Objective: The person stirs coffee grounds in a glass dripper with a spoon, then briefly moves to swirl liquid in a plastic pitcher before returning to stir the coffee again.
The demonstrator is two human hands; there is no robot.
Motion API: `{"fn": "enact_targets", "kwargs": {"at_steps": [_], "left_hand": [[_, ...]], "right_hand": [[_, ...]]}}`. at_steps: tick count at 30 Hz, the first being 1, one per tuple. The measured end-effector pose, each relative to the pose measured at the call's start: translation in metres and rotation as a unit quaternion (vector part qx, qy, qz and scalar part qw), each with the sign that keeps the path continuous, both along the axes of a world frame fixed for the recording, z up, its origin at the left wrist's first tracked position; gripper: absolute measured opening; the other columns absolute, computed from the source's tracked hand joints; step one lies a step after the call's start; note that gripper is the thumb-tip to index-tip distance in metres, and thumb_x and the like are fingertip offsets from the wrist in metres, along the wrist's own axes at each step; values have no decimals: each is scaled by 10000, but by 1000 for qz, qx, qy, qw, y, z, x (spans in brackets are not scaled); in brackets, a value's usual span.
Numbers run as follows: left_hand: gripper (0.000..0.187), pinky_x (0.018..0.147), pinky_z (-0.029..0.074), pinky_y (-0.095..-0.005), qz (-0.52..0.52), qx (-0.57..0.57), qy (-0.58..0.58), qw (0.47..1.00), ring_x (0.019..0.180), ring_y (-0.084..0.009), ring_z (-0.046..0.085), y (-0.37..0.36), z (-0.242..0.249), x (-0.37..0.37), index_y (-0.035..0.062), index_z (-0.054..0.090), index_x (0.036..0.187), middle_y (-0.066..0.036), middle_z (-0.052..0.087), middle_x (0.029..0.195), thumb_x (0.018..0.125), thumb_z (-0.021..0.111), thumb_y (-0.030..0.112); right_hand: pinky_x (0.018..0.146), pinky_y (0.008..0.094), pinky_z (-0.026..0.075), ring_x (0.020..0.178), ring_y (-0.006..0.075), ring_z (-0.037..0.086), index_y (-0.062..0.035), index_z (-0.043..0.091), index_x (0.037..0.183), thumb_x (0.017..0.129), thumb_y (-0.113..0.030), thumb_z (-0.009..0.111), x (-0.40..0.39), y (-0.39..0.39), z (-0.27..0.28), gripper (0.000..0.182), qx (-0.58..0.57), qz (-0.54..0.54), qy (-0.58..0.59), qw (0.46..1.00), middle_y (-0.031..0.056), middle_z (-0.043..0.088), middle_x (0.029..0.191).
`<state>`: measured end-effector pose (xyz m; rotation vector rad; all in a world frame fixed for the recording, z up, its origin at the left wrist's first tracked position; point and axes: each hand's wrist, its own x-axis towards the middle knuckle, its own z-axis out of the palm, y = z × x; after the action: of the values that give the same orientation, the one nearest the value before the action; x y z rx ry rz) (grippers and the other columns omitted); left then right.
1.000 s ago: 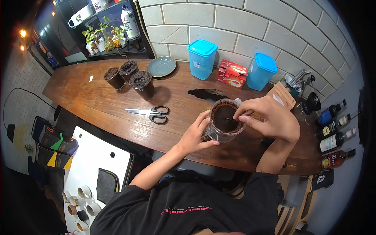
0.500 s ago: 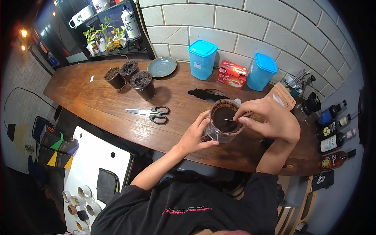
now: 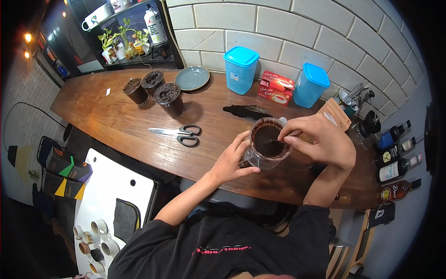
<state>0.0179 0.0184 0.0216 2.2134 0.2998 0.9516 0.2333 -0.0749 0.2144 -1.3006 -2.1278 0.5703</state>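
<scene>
A clear glass vessel (image 3: 265, 160) with dark brown liquid and grounds round its inner wall stands near the front edge of the wooden counter. My left hand (image 3: 232, 160) is closed around its left side. Over the vessel's right rim, my right hand (image 3: 316, 139) pinches a thin metal utensil (image 3: 274, 141), whose end reaches into the liquid. Most of the utensil is hidden by the fingers. Behind the vessel lies a torn dark packet (image 3: 246, 111). Black-handled scissors (image 3: 179, 134) lie to the left.
Three cups of dark grounds (image 3: 169, 100) stand at the left near a grey plate (image 3: 192, 78). Two blue containers (image 3: 240, 69) flank a red box (image 3: 276, 87) by the wall. Several bottles (image 3: 395, 169) line the right end. A brown card (image 3: 334, 114) stands behind my right hand.
The utensil's end has shifted slightly in the liquid with a small movement of my right hand. My left hand keeps its hold on the vessel.
</scene>
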Motion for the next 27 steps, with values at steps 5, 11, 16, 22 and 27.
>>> {"fn": "enact_targets", "kwargs": {"at_steps": [5,11,16,22,27], "left_hand": [[797,1057,445,-487,1,2,1,1000,1303,-445,479,1,-2,0,22,467,1327,-234,382,1463,758,821,454],[803,1055,446,-484,5,7,0,1000,1296,-450,484,1,-2,0,16,466,1324,-237,384,1458,756,821,458],[940,1102,386,-471,-9,-2,12,1000,1353,-444,413,2,-6,-1,-22,385,1436,-256,375,1465,745,834,431],[942,1096,390,-467,-12,-12,10,1000,1339,-440,425,2,-6,0,-31,390,1427,-255,389,1445,744,832,444],[802,1054,446,-489,-1,2,-1,1000,1297,-458,481,2,-3,1,9,466,1318,-245,382,1460,754,827,450]], "right_hand": [[697,354,556,789,305,709,22,654,953,868,-40,665,-1,0,0,105,7,4,7,1000,160,687,828],[707,356,558,796,306,709,25,661,955,870,-44,666,1,0,-1,109,-4,14,-24,1000,160,696,860],[703,361,553,801,313,702,25,662,962,868,-42,664,1,-1,-3,115,3,-3,-5,1000,156,697,871],[703,366,548,799,324,696,29,663,969,870,-37,657,-5,-5,3,120,3,4,-20,1000,158,697,875],[698,372,545,806,327,693,29,662,971,870,-41,655,-5,-7,0,124,4,-30,-17,999,160,697,889]]}}
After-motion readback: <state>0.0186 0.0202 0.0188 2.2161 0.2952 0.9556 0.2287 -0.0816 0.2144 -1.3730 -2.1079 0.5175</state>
